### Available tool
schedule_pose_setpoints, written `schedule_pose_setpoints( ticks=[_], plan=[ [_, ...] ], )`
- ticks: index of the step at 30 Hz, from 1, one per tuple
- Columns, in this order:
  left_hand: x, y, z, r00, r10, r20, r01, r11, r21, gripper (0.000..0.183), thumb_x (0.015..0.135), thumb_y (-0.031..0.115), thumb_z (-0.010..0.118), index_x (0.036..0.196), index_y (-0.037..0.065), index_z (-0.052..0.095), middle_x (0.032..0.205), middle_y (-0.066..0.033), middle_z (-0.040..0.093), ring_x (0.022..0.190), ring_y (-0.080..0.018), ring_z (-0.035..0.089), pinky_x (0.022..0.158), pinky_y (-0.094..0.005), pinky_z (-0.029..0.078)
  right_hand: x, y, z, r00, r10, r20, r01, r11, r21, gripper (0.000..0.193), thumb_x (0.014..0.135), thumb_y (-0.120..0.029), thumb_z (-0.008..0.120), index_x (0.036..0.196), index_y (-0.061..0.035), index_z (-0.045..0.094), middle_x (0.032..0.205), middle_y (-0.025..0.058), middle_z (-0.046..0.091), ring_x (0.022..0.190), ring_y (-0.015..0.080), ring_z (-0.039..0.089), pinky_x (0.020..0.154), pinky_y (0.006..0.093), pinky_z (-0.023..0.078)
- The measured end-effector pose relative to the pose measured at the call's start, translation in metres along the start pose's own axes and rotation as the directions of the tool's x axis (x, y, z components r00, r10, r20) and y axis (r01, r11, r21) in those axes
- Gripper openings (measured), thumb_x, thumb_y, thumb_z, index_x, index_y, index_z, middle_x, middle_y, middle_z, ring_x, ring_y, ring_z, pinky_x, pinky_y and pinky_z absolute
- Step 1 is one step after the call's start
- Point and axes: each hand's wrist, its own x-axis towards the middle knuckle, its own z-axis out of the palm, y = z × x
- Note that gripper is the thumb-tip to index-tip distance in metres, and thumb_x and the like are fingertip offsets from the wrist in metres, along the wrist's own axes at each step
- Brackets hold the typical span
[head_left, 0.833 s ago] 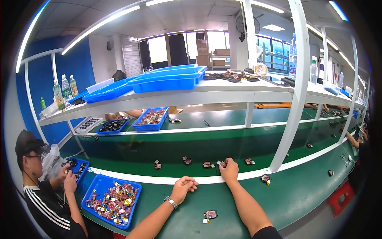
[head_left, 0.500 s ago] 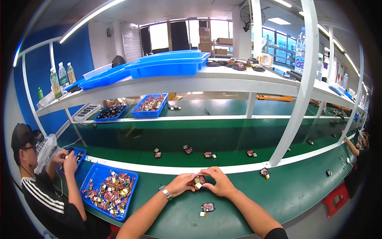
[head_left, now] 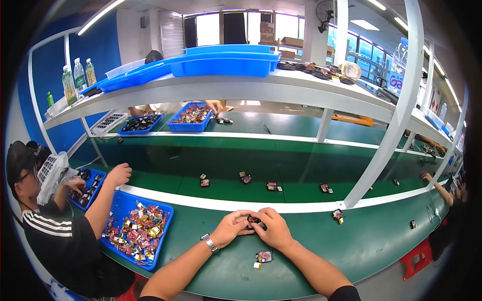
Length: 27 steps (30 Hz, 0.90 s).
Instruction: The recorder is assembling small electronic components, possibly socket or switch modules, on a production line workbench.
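Both my hands meet over the green bench around one small red circuit board in a black housing (head_left: 252, 219). My left hand (head_left: 231, 231), with a metal watch on the wrist, grips its left side between thumb and fingers. From the other side my right hand (head_left: 273, 230) presses thumb and fingertips on the same piece, covering much of it. Closer to me lies a similar circuit board (head_left: 264, 256) in a dark rim, with a small white-and-yellow battery (head_left: 257, 265) beside it.
At left stands a blue tray (head_left: 168, 226) heaped with boards and batteries. A co-worker (head_left: 47, 215) sits beyond it, near a smaller blue tray (head_left: 76, 201) of black parts. Several boards lie on the green strip behind the white rail (head_left: 226, 207). A slanted white post (head_left: 381, 118) rises at right.
My fingers have closed further over the board, and its white battery no longer shows. The co-worker's arm has reached out toward the strip. A hand has appeared by the far blue tray.
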Motion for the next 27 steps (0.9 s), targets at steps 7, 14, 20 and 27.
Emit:
schedule_pose_setpoints(
  ticks=[7,14,20,27],
  plan=[
    [0.002,-0.005,-0.004,1.000,-0.003,-0.007,0.003,1.000,-0.020,0.037,0.099,0.001,0.048,0.136,0.002,0.045,0.125,-0.0116,0.061,0.115,-0.0207,0.061,0.102,-0.0399,0.053,-0.001,0.004,-0.001,0.996,-0.089,0.033,0.090,0.996,-0.021,0.028,0.077,-0.004,0.075,0.103,-0.0078,0.067,0.101,0.0075,0.061,0.092,0.0241,0.061,0.073,0.0349,0.054],
    [0.003,-0.006,0.001,1.000,0.009,-0.021,-0.009,1.000,0.006,0.034,0.100,0.001,0.047,0.134,0.001,0.047,0.125,-0.0118,0.060,0.113,-0.0186,0.061,0.097,-0.0332,0.055,0.001,0.006,-0.002,0.992,-0.118,0.041,0.120,0.992,-0.038,0.027,0.075,-0.005,0.075,0.101,-0.0073,0.066,0.099,0.0062,0.061,0.093,0.0253,0.060,0.077,0.0355,0.053],
    [0.003,-0.004,0.004,0.999,-0.005,-0.040,0.006,1.000,0.027,0.033,0.100,0.002,0.048,0.133,0.002,0.047,0.125,-0.0120,0.060,0.113,-0.0179,0.061,0.096,-0.0327,0.055,0.001,0.005,0.001,0.993,-0.116,-0.002,0.115,0.988,-0.106,0.028,0.075,-0.004,0.074,0.102,-0.0073,0.066,0.097,0.0060,0.062,0.092,0.0251,0.060,0.077,0.0355,0.053],
    [0.003,-0.007,0.001,1.000,0.005,-0.023,-0.005,1.000,0.010,0.033,0.100,0.002,0.048,0.133,0.002,0.046,0.125,-0.0124,0.061,0.115,-0.0201,0.061,0.099,-0.0372,0.054,0.002,0.012,-0.003,0.974,-0.223,0.046,0.225,0.973,-0.049,0.030,0.074,-0.002,0.072,0.103,-0.0071,0.065,0.096,0.0062,0.062,0.089,0.0238,0.061,0.072,0.0337,0.054]
  ],
)
